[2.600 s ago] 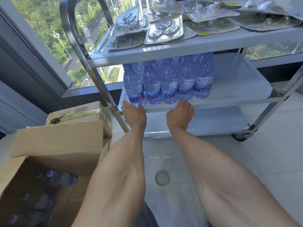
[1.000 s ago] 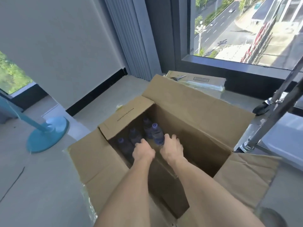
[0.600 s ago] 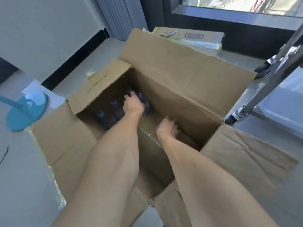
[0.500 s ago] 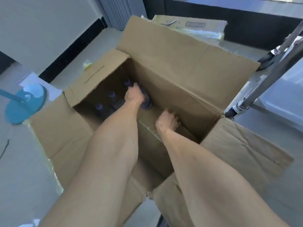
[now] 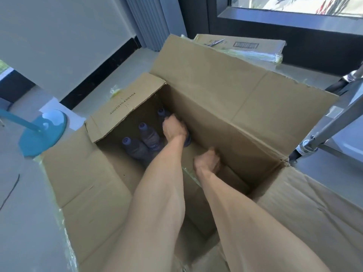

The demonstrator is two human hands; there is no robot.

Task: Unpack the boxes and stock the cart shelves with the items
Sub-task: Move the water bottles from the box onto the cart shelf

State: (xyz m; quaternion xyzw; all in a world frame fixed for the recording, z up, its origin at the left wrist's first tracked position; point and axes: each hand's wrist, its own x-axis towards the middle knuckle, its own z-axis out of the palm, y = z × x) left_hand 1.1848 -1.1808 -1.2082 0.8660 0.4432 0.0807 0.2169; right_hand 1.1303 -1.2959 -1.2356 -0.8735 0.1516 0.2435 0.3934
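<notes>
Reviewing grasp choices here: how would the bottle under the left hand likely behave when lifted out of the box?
The bottle looks like smooth plastic with a narrow neck, so the left hand may need a firm grip to stop slipping. If full like the bottles beside it, it is probably fairly heavy for its size. Standing tall on the cardboard box floor, it may tip if nudged.
</notes>
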